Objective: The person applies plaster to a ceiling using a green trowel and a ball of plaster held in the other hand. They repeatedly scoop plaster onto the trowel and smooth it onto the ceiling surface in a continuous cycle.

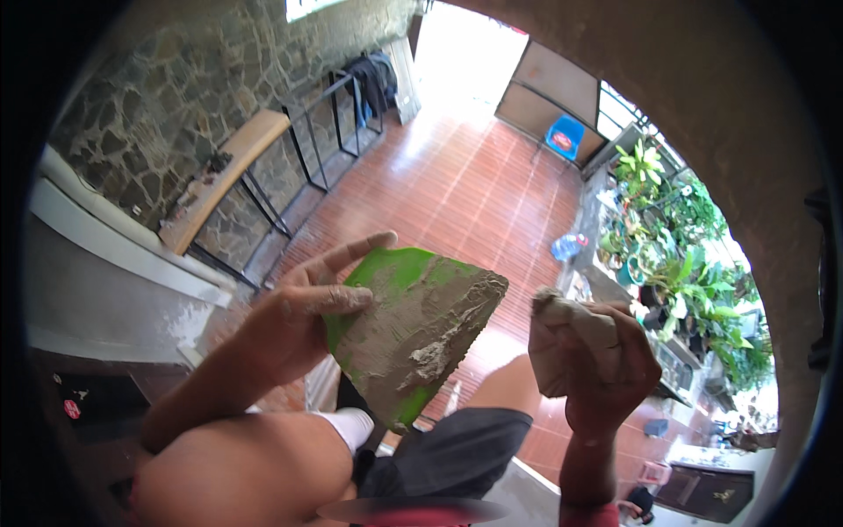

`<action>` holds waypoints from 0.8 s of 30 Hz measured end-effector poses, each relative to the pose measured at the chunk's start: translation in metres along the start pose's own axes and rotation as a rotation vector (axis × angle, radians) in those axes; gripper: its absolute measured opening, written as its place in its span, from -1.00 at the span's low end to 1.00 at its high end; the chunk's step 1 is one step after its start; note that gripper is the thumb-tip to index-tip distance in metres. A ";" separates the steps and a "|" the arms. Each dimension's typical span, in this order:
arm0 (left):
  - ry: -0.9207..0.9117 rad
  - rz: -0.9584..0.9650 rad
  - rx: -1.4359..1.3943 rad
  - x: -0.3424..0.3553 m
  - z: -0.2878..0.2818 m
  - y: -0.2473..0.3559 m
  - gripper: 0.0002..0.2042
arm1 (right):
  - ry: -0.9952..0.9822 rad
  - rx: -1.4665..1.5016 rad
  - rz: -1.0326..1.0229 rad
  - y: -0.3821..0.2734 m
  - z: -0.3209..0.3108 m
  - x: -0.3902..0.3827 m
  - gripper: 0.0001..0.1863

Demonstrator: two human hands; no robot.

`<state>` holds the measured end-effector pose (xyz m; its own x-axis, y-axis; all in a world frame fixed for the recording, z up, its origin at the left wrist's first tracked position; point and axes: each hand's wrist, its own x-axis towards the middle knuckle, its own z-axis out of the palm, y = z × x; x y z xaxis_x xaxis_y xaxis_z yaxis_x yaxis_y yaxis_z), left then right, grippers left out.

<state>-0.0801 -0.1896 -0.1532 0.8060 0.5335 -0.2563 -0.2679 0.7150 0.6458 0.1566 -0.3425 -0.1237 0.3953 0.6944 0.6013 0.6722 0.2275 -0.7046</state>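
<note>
My left hand (312, 303) grips the left edge of a flat green board (399, 269), its thumb on top and fingers beneath. Thick grey-brown putty (413, 334) covers most of the board, with a rough ridge along its right edge. Green shows through at the top and bottom corners. To the right, apart from the board, my right hand (615, 369) is closed around a flat, pale-brown piece (551, 347) coated with similar putty. Its exact kind I cannot make out, as the fingers hide part of it. Both hands are raised above my bare legs and dark shorts (448, 457).
A narrow wooden bench (224, 180) on dark metal legs runs along the stone wall at left. Far off stands a blue chair (564, 136). A clear plastic bottle (566, 247) and many potted plants (694, 272) line the right side. Reddish tiles (457, 193) cover the floor.
</note>
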 end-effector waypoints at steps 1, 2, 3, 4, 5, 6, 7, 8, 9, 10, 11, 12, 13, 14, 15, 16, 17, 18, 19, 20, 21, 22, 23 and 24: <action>0.051 0.043 -0.001 0.000 0.000 0.004 -0.41 | 0.099 0.142 0.146 0.005 0.007 -0.007 -0.79; 0.065 0.086 -0.009 -0.001 0.000 0.009 -0.42 | 0.175 0.241 0.270 0.011 0.015 -0.014 -0.81; 0.046 0.152 -0.033 -0.003 -0.001 0.017 -0.43 | 0.251 0.345 0.377 0.017 0.026 -0.021 -0.83; 0.030 0.186 -0.009 -0.004 -0.003 0.028 -0.49 | 0.321 0.450 0.466 0.024 0.036 -0.028 -0.84; 0.091 0.250 -0.002 -0.007 -0.004 0.039 -0.52 | 0.322 0.711 0.613 0.032 0.043 -0.035 -0.84; 0.137 0.328 -0.001 -0.010 -0.006 0.049 -0.55 | 0.314 0.784 0.689 0.042 0.058 -0.044 -0.83; 0.157 0.404 -0.011 -0.012 -0.007 0.061 -0.57 | 0.339 0.916 0.771 0.052 0.073 -0.055 -0.81; 0.215 0.478 0.027 -0.015 -0.008 0.073 -0.59 | 0.324 0.975 0.823 0.063 0.087 -0.068 -0.77; 0.252 0.550 0.044 -0.018 -0.008 0.081 -0.61 | 0.305 0.960 0.907 0.075 0.102 -0.083 -0.73; 0.249 0.622 0.053 -0.021 -0.006 0.088 -0.63 | 0.279 0.973 0.978 0.086 0.116 -0.100 -0.71; 0.332 0.710 0.074 -0.021 -0.004 0.095 -0.64 | 0.263 0.871 1.064 0.097 0.129 -0.119 -0.72; 0.366 0.806 0.093 -0.020 -0.001 0.101 -0.65 | 0.236 0.863 1.060 0.105 0.141 -0.138 -0.74; 0.398 0.902 0.111 -0.017 0.003 0.108 -0.66 | 0.204 0.800 1.121 0.114 0.152 -0.155 -0.72; 0.506 0.961 0.109 -0.013 0.007 0.114 -0.62 | 0.152 0.711 1.195 0.121 0.161 -0.169 -0.75; 0.516 1.098 0.159 -0.006 0.012 0.120 -0.61 | 0.118 0.720 1.076 0.122 0.166 -0.186 -0.78; 0.574 1.219 0.181 0.003 0.018 0.126 -0.60 | 0.103 0.679 0.995 0.123 0.171 -0.196 -0.78; 0.623 1.330 0.181 0.011 0.023 0.131 -0.59 | 0.063 0.657 1.012 0.124 0.170 -0.204 -0.78; 0.633 1.473 0.267 0.020 0.027 0.139 -0.57 | 0.021 0.630 1.033 0.122 0.169 -0.209 -0.78; 0.814 1.583 0.440 0.029 0.030 0.150 -0.59 | -0.023 0.598 1.056 0.118 0.166 -0.211 -0.78; 0.955 1.703 0.609 0.040 0.034 0.165 -0.60 | -0.037 0.621 1.094 0.115 0.162 -0.211 -0.78; 1.061 1.888 0.834 0.050 0.038 0.182 -0.62 | -0.053 0.644 1.132 0.111 0.158 -0.209 -0.78; 0.965 1.911 0.858 0.058 0.042 0.200 -0.64 | -0.068 0.665 1.171 0.107 0.154 -0.206 -0.78; 0.812 2.014 0.918 0.066 0.046 0.219 -0.65 | -0.069 0.661 1.162 0.104 0.151 -0.202 -0.78; 0.752 2.148 1.130 0.072 0.049 0.236 -0.66 | -0.068 0.658 1.154 0.101 0.147 -0.199 -0.78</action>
<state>-0.0591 -0.0042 0.0164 -0.2928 0.0313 0.9557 0.3603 -0.9222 0.1405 0.0536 -0.3571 -0.3701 0.4857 0.7394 -0.4662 -0.4583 -0.2388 -0.8561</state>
